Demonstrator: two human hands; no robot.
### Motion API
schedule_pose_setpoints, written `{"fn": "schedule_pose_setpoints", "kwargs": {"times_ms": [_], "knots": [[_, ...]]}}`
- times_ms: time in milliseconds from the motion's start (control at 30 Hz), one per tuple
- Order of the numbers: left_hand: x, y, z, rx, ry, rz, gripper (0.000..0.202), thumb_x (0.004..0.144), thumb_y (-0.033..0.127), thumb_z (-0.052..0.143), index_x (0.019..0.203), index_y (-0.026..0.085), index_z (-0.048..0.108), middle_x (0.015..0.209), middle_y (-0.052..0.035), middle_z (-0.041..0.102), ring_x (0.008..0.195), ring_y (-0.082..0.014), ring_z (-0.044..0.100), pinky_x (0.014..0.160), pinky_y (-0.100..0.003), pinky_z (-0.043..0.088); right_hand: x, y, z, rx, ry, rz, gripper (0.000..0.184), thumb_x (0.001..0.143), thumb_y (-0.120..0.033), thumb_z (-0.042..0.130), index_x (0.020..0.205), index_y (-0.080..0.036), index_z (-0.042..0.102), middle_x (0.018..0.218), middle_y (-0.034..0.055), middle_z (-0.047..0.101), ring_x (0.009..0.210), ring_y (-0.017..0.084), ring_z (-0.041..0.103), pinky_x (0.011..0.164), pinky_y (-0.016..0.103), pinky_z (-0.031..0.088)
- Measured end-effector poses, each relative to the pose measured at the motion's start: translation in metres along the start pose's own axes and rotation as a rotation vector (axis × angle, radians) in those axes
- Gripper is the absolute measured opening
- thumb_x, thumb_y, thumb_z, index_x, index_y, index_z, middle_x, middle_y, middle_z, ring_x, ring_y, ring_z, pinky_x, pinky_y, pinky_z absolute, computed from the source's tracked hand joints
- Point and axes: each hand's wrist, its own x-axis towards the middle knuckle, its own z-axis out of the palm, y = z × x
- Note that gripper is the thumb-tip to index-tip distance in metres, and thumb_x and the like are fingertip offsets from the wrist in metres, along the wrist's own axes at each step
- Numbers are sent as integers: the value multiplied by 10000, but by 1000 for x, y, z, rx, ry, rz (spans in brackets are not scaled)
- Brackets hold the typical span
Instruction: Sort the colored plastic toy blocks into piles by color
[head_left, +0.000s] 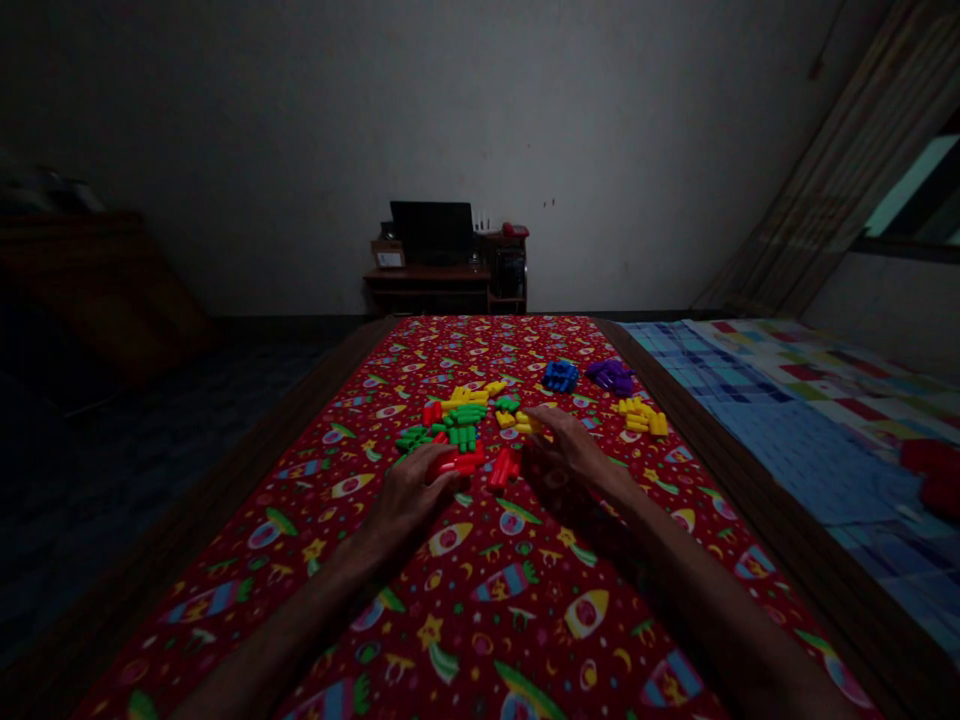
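Note:
My left hand [411, 488] rests at the near left of a group of plastic toy blocks, its thumb and fingers apart beside red blocks [466, 462]. Green blocks [463, 436] lie just beyond it. My right hand [571, 445] reaches in from the right, fingers stretched out at some yellow blocks [523, 424]; its thumb side is in shadow. Between the hands lies a small bunch of red blocks [504, 468]. More yellow blocks [469, 396] and a few green blocks [508, 404] lie farther back.
Blue blocks [560, 377], purple blocks [611, 377] and yellow blocks [642, 417] sit in separate piles on the right. Under everything is a red patterned cloth [480, 590]. A desk [427, 285] with a monitor [433, 232] stands by the far wall.

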Motion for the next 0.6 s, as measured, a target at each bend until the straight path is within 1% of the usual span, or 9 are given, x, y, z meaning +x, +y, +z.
{"fn": "schedule_pose_setpoints", "kwargs": {"times_ms": [67, 133, 167, 233, 333, 400, 467, 533, 600], "knots": [[-2, -5, 3, 16, 4, -13, 345, 878, 465, 548, 1120, 238, 640, 1160, -66, 684, 1051, -251, 643, 906, -368, 513, -3, 28, -23, -126, 135, 118, 347, 884, -233, 533, 1217, -173, 611, 1138, 136, 685, 1020, 254, 634, 880, 392, 488], [-3, -11, 8, 48, 31, 37, 342, 874, 473, 561, 1104, 234, 646, 1125, -68, 697, 1034, -253, 646, 907, -372, 504, -10, 52, -46, -287, 229, 263, 348, 867, -223, 539, 1199, -165, 627, 1128, 147, 693, 1024, 268, 636, 895, 409, 479], [-4, -13, 11, 68, 49, 80, 336, 877, 475, 561, 1088, 229, 649, 1100, -74, 704, 1023, -256, 647, 906, -380, 498, -16, 63, -56, -367, 244, 338, 339, 861, -220, 542, 1180, -160, 639, 1108, 152, 700, 1009, 273, 640, 887, 407, 477], [-5, -17, 16, 111, 80, 170, 316, 886, 466, 555, 1058, 219, 650, 1052, -85, 713, 999, -262, 649, 897, -393, 490, -29, 78, -72, -503, 229, 479, 309, 855, -222, 545, 1130, -148, 665, 1056, 161, 713, 965, 278, 649, 848, 387, 478], [-6, -18, 19, 162, 113, 262, 292, 906, 433, 542, 1068, 208, 634, 1040, -96, 710, 989, -261, 644, 889, -398, 483, -49, 93, -84, -621, 181, 608, 276, 854, -240, 548, 1075, -147, 685, 1032, 151, 720, 937, 265, 653, 800, 350, 473], [-7, -17, 18, 180, 119, 288, 286, 919, 415, 526, 1088, 205, 620, 1040, -96, 705, 988, -258, 640, 888, -397, 481, -56, 99, -85, -633, 154, 640, 271, 843, -261, 571, 1063, -158, 692, 1035, 141, 722, 933, 255, 652, 787, 338, 475], [-7, -16, 17, 188, 101, 292, 274, 928, 402, 513, 1096, 210, 612, 1043, -92, 699, 990, -254, 636, 889, -394, 482, -57, 102, -85, -606, 160, 634, 286, 828, -305, 603, 1057, -163, 698, 1025, 142, 724, 932, 259, 652, 780, 346, 483], [-7, -15, 16, 190, 84, 284, 258, 927, 389, 516, 1096, 217, 609, 1047, -87, 693, 999, -250, 632, 897, -392, 482, -49, 99, -83, -556, 233, 584, 314, 828, -347, 608, 1057, -154, 702, 1030, 154, 720, 951, 273, 650, 797, 368, 488], [-8, -15, 16, 191, 82, 280, 243, 925, 368, 522, 1095, 217, 609, 1056, -87, 688, 1017, -249, 626, 914, -397, 480, -35, 89, -78, -482, 326, 500, 326, 847, -360, 580, 1052, -140, 706, 1040, 166, 716, 973, 277, 651, 828, 377, 484]]}}
